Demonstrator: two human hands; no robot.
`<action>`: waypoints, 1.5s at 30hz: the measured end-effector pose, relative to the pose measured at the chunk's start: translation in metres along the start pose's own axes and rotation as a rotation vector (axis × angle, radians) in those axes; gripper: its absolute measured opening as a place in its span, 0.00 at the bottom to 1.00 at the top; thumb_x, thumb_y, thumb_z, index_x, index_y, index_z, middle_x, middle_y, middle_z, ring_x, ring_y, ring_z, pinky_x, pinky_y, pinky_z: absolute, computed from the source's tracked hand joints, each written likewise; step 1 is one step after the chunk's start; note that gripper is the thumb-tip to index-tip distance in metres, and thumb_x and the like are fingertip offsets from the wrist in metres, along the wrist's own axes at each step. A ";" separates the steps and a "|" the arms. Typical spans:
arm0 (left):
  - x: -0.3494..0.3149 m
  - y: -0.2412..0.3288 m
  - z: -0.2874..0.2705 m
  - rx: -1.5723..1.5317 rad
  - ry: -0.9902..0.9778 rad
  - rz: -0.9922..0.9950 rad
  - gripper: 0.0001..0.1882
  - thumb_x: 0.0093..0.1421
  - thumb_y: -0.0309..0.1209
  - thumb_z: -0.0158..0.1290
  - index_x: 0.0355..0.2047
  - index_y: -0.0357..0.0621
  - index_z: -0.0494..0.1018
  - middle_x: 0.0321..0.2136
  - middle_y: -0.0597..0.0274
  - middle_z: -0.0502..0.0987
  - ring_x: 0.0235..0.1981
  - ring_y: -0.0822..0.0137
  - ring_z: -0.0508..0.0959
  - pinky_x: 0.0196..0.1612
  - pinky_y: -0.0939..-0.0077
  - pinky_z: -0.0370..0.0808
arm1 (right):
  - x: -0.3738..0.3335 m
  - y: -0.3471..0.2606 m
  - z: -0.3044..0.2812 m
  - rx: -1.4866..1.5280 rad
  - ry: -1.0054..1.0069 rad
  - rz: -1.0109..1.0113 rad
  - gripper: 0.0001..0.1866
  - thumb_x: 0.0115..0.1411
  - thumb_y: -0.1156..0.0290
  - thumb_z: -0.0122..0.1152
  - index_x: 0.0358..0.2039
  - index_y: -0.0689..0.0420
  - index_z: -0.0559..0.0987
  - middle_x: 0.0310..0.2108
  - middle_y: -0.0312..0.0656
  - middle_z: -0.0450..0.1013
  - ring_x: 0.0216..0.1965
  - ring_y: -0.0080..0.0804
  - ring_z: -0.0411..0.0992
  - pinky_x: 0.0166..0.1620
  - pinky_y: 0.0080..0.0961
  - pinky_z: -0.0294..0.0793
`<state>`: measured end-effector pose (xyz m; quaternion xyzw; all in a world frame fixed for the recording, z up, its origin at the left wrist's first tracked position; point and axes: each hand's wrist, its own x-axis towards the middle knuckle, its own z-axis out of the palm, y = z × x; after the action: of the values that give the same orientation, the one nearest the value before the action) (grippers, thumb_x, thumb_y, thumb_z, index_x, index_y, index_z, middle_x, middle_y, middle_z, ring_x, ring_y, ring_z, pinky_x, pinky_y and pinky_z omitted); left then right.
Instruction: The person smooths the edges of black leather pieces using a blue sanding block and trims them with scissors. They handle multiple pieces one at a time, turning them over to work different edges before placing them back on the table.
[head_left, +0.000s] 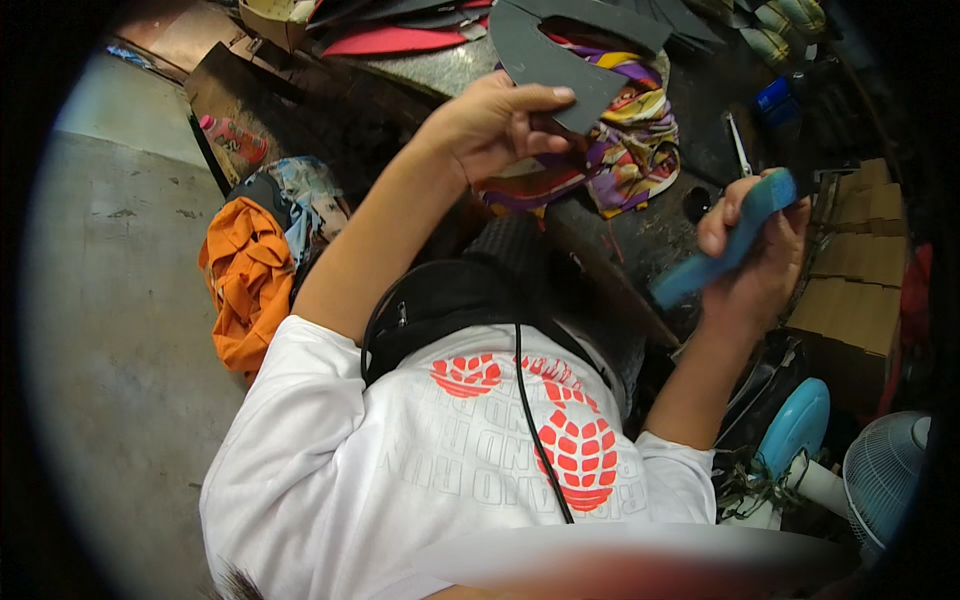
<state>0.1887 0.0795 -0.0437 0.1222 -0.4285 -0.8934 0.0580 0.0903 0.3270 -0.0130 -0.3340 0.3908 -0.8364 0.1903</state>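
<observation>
My left hand (487,122) grips a dark grey, flat curved sheet piece (570,72) by its near edge, thumb on top. The piece is U-shaped and hangs over the bench. My right hand (765,268), raised at the right, is closed around a blue strip that looks like foam sponge (738,240); its lower end is a little blurred. The two held things are apart. Below the grey piece lies a bunched purple, yellow and white patterned cloth (640,150). A slim metal tool (738,147) lies just beyond my right hand.
More dark and red cut pieces (400,38) are stacked at the far edge. An orange cloth (245,280) and a pink bottle (232,138) are at the left. Cardboard (858,250), a light blue round lid (795,425) and a fan (890,475) stand at the right.
</observation>
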 end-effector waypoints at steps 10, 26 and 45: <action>-0.034 -0.041 0.024 -0.148 -0.048 0.004 0.14 0.61 0.27 0.59 0.45 0.38 0.72 0.33 0.59 0.81 0.26 0.76 0.80 0.21 0.90 0.75 | -0.015 0.016 0.014 -1.112 -0.045 -0.282 0.10 0.56 0.75 0.68 0.39 0.59 0.82 0.31 0.39 0.77 0.31 0.25 0.75 0.35 0.19 0.72; -0.031 -0.048 0.034 -0.224 -0.038 -0.055 0.10 0.61 0.33 0.60 0.38 0.43 0.74 0.29 0.65 0.77 0.20 0.80 0.71 0.21 0.89 0.66 | -0.026 0.016 0.034 -1.161 -0.307 -0.400 0.13 0.49 0.84 0.68 0.37 0.60 0.82 0.28 0.41 0.76 0.27 0.31 0.74 0.31 0.22 0.73; -0.028 -0.045 0.024 -0.304 0.127 -0.052 0.08 0.63 0.25 0.53 0.42 0.39 0.70 0.31 0.58 0.78 0.26 0.70 0.75 0.24 0.82 0.72 | 0.004 -0.047 -0.037 -2.148 -0.100 -0.130 0.10 0.52 0.66 0.68 0.36 0.41 0.84 0.29 0.31 0.72 0.29 0.27 0.75 0.34 0.27 0.75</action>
<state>0.2089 0.1311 -0.0597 0.1792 -0.2804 -0.9396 0.0796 0.0580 0.3732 0.0078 -0.3803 0.8941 -0.0494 -0.2314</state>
